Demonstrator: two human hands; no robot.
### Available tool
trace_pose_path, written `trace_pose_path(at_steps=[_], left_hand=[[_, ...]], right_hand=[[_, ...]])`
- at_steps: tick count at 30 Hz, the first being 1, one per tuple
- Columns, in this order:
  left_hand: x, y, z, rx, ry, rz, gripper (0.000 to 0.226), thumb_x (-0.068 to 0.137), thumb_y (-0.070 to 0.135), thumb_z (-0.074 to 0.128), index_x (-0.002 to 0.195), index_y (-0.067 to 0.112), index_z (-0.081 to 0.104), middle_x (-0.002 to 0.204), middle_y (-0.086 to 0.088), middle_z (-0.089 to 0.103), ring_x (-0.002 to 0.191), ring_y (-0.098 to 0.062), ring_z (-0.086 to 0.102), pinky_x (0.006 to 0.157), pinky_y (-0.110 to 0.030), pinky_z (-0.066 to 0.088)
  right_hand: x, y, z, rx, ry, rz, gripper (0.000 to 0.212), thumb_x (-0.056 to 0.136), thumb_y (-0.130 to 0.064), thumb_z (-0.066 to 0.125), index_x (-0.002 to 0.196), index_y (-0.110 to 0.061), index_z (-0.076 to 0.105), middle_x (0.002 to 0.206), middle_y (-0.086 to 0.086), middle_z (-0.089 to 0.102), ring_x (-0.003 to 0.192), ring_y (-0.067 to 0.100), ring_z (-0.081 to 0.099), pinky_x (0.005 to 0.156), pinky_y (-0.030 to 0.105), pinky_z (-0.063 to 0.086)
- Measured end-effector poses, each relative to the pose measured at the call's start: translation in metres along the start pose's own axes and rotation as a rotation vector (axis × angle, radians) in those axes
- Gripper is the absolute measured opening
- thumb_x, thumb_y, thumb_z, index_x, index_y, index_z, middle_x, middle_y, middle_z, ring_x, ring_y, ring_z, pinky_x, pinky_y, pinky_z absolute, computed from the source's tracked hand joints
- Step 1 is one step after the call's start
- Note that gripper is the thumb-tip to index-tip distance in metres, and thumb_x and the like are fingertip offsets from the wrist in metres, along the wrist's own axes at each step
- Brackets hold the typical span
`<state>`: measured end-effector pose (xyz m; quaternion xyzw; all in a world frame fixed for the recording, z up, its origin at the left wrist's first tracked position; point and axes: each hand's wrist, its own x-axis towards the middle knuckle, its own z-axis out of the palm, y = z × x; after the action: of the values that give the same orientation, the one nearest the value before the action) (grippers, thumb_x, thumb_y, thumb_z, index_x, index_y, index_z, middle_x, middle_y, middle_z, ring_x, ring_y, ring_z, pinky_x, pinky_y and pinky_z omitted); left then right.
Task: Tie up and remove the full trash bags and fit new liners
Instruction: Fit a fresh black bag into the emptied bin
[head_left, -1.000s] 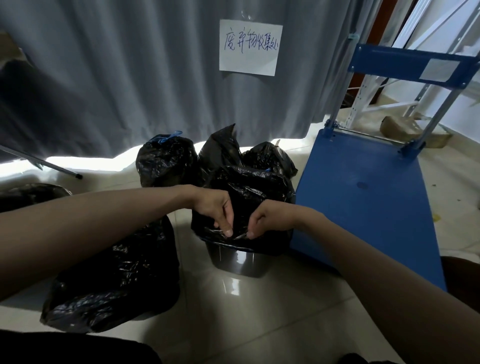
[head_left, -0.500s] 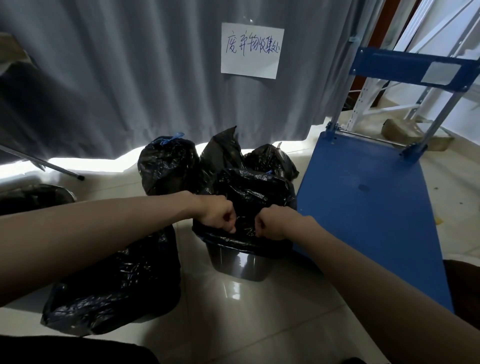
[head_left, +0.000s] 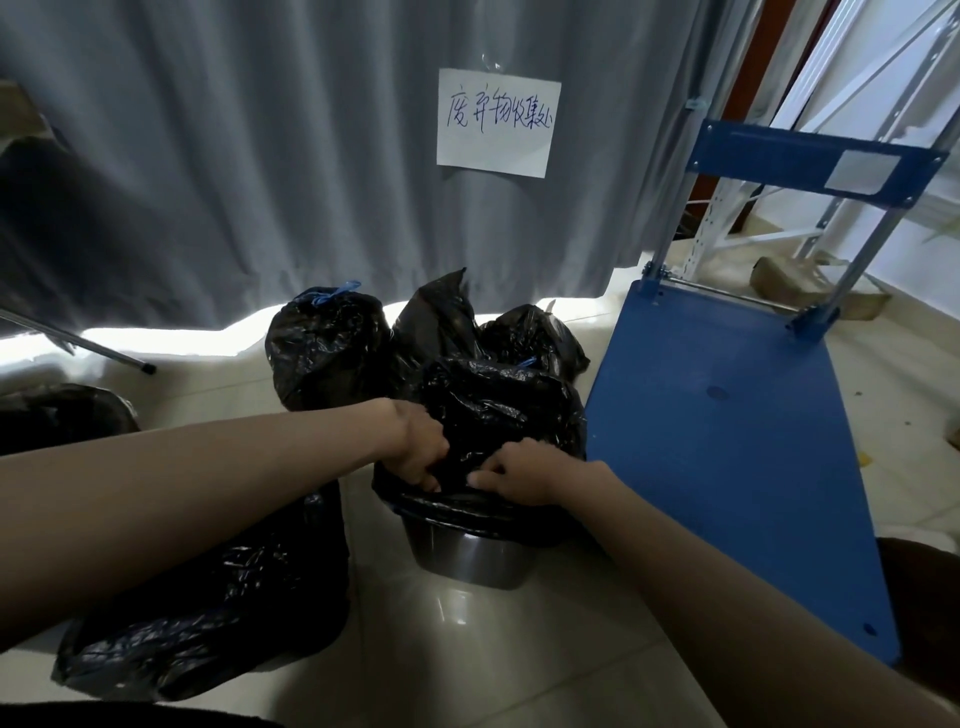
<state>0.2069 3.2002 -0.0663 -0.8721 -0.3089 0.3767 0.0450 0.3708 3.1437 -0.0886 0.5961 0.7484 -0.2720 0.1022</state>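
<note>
Both hands had dropped from fists held up at the bag's front to the rim of the bin, fingers now dug into the plastic. Left hand (head_left: 418, 451) gripped a fold of the trash bag (head_left: 498, 405) with fingers curled down into it; right hand (head_left: 519, 475) pinched the film just beside it, the two hands close but not touching. Bag sat in the metal bin (head_left: 467, 558) on the floor (head_left: 493, 649), its edge rolled over the rim, contents bulging well above it. Judgement: thin black film, soft and slippery, stretches and tears if loaded at one point; bag looked full, so likely moderately heavy and floppy, no stiffness to lift by. Best hold is the gathered neck, bunched in both hands once the edge is peeled off the rim all round, not a single pinch of film. Bin looked light and smooth-walled, so it may lift with the bag unless held down. Nearby: tied bags (head_left: 327, 348) behind the bin against the curtain (head_left: 260, 156), another black bag (head_left: 208, 623) on the floor left of it, blue cart (head_left: 727, 441) to the right, paper sign (head_left: 498, 123) on the curtain.
</note>
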Motion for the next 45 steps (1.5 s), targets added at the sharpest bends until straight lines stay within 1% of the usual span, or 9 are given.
trace_pose_path(at_steps=[3,7,14,20,23,28,33,38,45], left_hand=[[0.008,0.005,-0.002,0.024,-0.098,-0.041,0.049,0.096,0.049,0.043,0.125,0.013,0.059,0.127,-0.008,0.061,0.116,-0.027,0.058,0.102,-0.04,0.045],[0.012,0.013,-0.009,0.073,-0.191,-0.096,0.045,0.097,0.042,0.048,0.13,0.013,0.055,0.133,-0.007,0.056,0.121,-0.024,0.054,0.1,-0.036,0.043],[0.028,0.013,-0.018,0.175,-0.076,-0.049,0.033,0.094,0.023,0.057,0.125,0.012,0.059,0.132,-0.007,0.057,0.12,-0.025,0.057,0.099,-0.04,0.048],[0.023,0.02,-0.009,0.279,-0.178,-0.076,0.038,0.101,0.02,0.043,0.138,0.017,0.049,0.146,-0.006,0.045,0.133,-0.026,0.042,0.109,-0.038,0.036],[0.02,0.02,-0.01,0.286,-0.184,-0.081,0.041,0.102,0.022,0.039,0.143,0.017,0.043,0.15,-0.006,0.038,0.138,-0.026,0.034,0.113,-0.037,0.027],[0.032,0.01,0.0,0.321,-0.065,-0.035,0.036,0.098,0.032,0.048,0.131,0.019,0.054,0.14,-0.003,0.052,0.13,-0.022,0.047,0.107,-0.036,0.034],[0.037,0.0,-0.005,0.313,0.191,0.028,0.039,0.1,0.033,0.041,0.135,0.02,0.051,0.143,-0.002,0.047,0.133,-0.022,0.042,0.107,-0.036,0.032],[0.045,0.004,-0.008,0.357,0.122,0.019,0.047,0.101,0.038,0.04,0.144,0.021,0.04,0.152,-0.003,0.034,0.141,-0.024,0.031,0.113,-0.038,0.025],[0.064,-0.007,0.017,0.443,-0.11,-0.076,0.043,0.103,0.027,0.034,0.146,0.026,0.039,0.158,0.0,0.027,0.147,-0.026,0.018,0.118,-0.044,0.019]], right_hand=[[0.007,-0.012,0.008,0.22,-0.131,-0.003,0.063,0.096,-0.065,0.031,0.142,-0.025,0.051,0.148,0.006,0.045,0.138,0.027,0.038,0.115,0.037,0.025],[0.012,-0.002,0.017,0.046,-0.127,0.082,0.077,0.093,-0.07,0.033,0.156,-0.027,0.02,0.161,0.002,0.021,0.147,0.027,0.021,0.12,0.042,0.018],[0.045,-0.005,0.014,-0.14,-0.075,0.145,0.051,0.098,-0.047,0.047,0.137,-0.015,0.051,0.141,0.013,0.05,0.127,0.032,0.049,0.101,0.041,0.041],[0.05,0.002,0.029,-0.274,-0.327,0.316,0.059,0.105,-0.036,0.033,0.155,-0.013,0.015,0.161,0.013,0.016,0.147,0.034,0.019,0.12,0.044,0.018],[0.048,0.001,0.022,-0.306,-0.276,0.268,0.056,0.104,-0.034,0.037,0.155,-0.015,0.021,0.16,0.012,0.023,0.145,0.033,0.024,0.117,0.046,0.024],[0.043,0.001,0.003,-0.389,-0.056,0.113,0.043,0.099,-0.039,0.047,0.133,-0.013,0.053,0.139,0.012,0.052,0.13,0.029,0.047,0.114,0.044,0.025],[0.032,0.015,0.0,-0.518,0.024,0.133,0.051,0.098,-0.044,0.045,0.139,-0.014,0.049,0.149,0.014,0.042,0.146,0.035,0.019,0.12,0.055,0.001],[0.024,0.022,-0.004,-0.623,-0.046,0.212,0.059,0.101,-0.048,0.037,0.153,-0.019,0.03,0.163,0.017,0.011,0.15,0.039,-0.003,0.119,0.058,-0.007],[0.018,0.03,-0.005,-0.679,-0.075,0.202,0.063,0.099,-0.054,0.037,0.151,-0.017,0.034,0.153,0.012,0.039,0.149,0.039,0.013,0.117,0.057,-0.014]])
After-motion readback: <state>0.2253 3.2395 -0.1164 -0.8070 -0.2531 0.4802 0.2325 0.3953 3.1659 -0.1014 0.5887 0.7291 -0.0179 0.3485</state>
